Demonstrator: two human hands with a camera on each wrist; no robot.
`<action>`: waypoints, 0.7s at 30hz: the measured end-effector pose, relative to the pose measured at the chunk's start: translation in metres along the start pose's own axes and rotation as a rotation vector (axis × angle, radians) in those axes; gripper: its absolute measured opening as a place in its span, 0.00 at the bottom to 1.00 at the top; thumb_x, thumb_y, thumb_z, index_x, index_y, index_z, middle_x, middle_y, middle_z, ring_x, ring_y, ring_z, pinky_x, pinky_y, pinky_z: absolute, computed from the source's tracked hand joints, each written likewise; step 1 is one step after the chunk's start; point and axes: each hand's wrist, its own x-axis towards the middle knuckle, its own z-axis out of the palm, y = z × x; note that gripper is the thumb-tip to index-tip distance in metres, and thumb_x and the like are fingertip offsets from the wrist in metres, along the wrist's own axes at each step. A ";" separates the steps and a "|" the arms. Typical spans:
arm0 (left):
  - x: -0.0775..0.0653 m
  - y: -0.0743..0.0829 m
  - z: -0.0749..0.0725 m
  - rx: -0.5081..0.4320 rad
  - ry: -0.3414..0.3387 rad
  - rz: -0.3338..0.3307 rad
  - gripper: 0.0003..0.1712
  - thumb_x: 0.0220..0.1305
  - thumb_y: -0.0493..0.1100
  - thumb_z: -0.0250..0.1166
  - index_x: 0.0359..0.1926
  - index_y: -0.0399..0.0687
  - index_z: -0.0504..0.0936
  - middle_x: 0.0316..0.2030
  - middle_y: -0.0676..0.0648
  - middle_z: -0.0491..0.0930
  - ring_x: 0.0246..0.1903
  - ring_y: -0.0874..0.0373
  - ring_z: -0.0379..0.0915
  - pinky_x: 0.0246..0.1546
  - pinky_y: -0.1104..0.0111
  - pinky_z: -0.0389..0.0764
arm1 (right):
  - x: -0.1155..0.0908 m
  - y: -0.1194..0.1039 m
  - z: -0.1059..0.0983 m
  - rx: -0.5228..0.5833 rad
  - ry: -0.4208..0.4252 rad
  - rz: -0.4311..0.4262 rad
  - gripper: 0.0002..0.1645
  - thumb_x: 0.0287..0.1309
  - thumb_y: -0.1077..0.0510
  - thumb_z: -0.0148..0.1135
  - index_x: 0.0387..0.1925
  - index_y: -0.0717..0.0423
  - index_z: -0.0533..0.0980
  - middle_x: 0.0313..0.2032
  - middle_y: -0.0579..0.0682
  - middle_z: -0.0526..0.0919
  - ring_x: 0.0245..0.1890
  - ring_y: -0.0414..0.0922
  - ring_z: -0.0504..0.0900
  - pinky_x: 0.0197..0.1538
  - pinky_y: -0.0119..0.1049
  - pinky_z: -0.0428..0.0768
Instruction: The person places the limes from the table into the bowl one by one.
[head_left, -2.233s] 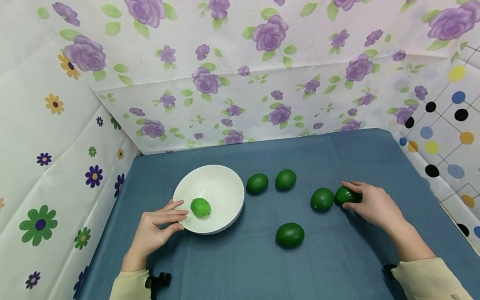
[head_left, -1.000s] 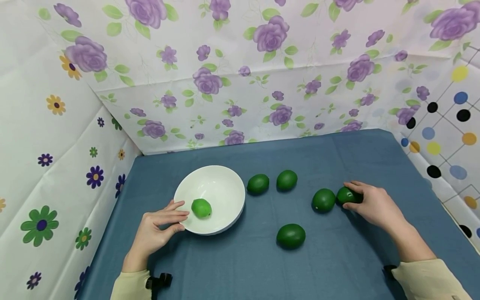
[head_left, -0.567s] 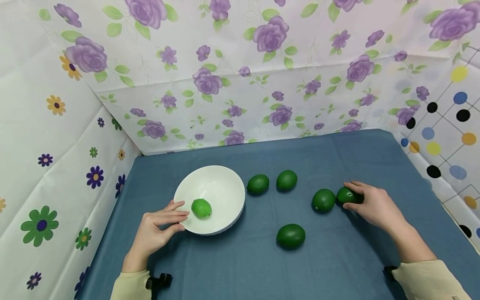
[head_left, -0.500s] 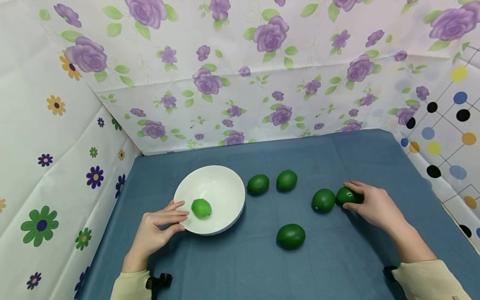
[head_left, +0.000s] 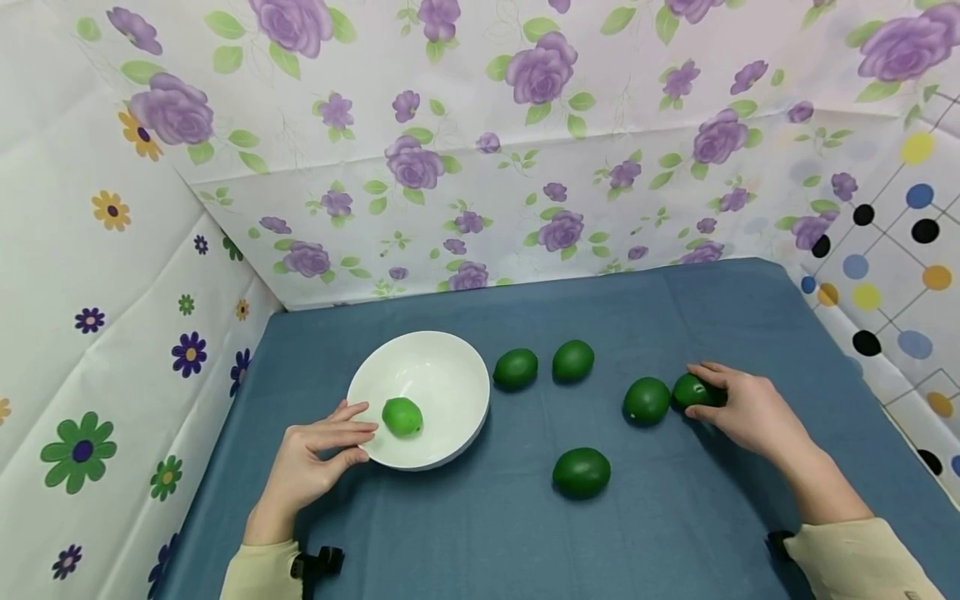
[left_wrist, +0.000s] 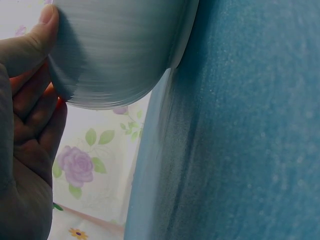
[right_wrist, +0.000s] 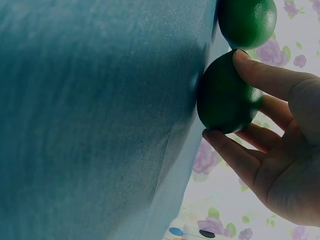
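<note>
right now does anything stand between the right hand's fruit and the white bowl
Yes: another green fruit sits beside the held fruit, toward the bowl; two more fruits edge the path further along.

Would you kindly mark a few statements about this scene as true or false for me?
1. The left hand holds the white bowl by its edge. True.
2. The cloth under the bowl is red. False: it is blue.
3. The right hand grips the rightmost dark green fruit. True.
4. Only three such fruits are outside the bowl. False: five dark green fruits are.
5. One bright green lime lies inside the bowl. True.
</note>
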 end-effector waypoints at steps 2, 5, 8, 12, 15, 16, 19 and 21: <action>0.000 0.000 0.000 0.001 0.000 0.002 0.23 0.43 0.18 0.80 0.43 0.34 0.94 0.44 0.39 0.91 0.64 0.52 0.81 0.78 0.57 0.69 | 0.000 0.000 0.000 0.001 0.000 -0.001 0.45 0.64 0.51 0.78 0.77 0.61 0.70 0.73 0.74 0.68 0.66 0.79 0.70 0.55 0.74 0.80; 0.000 0.000 -0.001 0.002 -0.001 -0.001 0.23 0.43 0.18 0.80 0.43 0.34 0.94 0.44 0.39 0.91 0.64 0.52 0.81 0.78 0.57 0.69 | 0.000 0.000 0.000 0.001 -0.001 -0.001 0.45 0.64 0.51 0.78 0.77 0.61 0.70 0.73 0.74 0.68 0.66 0.79 0.70 0.55 0.73 0.80; 0.000 0.000 -0.001 0.005 -0.003 -0.008 0.23 0.43 0.18 0.81 0.43 0.34 0.94 0.44 0.40 0.92 0.64 0.52 0.81 0.78 0.58 0.69 | 0.000 0.000 0.000 0.005 -0.003 0.000 0.46 0.65 0.51 0.78 0.77 0.61 0.70 0.73 0.74 0.68 0.66 0.79 0.69 0.56 0.74 0.80; 0.000 0.000 -0.002 0.006 -0.003 -0.013 0.23 0.43 0.18 0.81 0.43 0.34 0.94 0.43 0.40 0.92 0.64 0.52 0.81 0.78 0.58 0.68 | 0.000 0.000 0.001 0.011 0.000 0.000 0.45 0.65 0.50 0.77 0.77 0.61 0.70 0.73 0.74 0.68 0.67 0.79 0.68 0.57 0.75 0.79; 0.000 0.000 -0.002 0.004 -0.002 -0.015 0.23 0.43 0.18 0.81 0.43 0.34 0.94 0.43 0.40 0.92 0.64 0.52 0.81 0.78 0.58 0.68 | 0.000 0.000 0.001 0.007 0.007 -0.006 0.45 0.66 0.50 0.77 0.77 0.61 0.70 0.73 0.74 0.69 0.67 0.79 0.69 0.57 0.75 0.78; 0.000 0.000 -0.002 0.002 -0.001 -0.016 0.23 0.43 0.18 0.81 0.43 0.34 0.94 0.43 0.40 0.92 0.64 0.52 0.81 0.78 0.58 0.68 | 0.000 0.000 0.001 0.005 0.009 -0.009 0.45 0.66 0.50 0.77 0.77 0.61 0.70 0.73 0.74 0.69 0.67 0.78 0.69 0.57 0.75 0.78; -0.001 0.000 -0.001 -0.003 -0.001 -0.013 0.23 0.43 0.18 0.80 0.43 0.34 0.94 0.43 0.40 0.92 0.64 0.52 0.81 0.78 0.58 0.68 | -0.001 0.001 0.002 -0.007 0.017 -0.017 0.45 0.65 0.50 0.77 0.77 0.61 0.70 0.72 0.74 0.69 0.66 0.78 0.70 0.57 0.76 0.78; -0.001 0.000 -0.001 -0.005 0.000 -0.011 0.23 0.43 0.18 0.81 0.43 0.34 0.94 0.43 0.40 0.92 0.64 0.51 0.82 0.78 0.58 0.68 | -0.001 0.001 0.002 -0.014 0.021 -0.021 0.45 0.65 0.49 0.78 0.77 0.62 0.70 0.72 0.74 0.70 0.66 0.78 0.70 0.57 0.76 0.78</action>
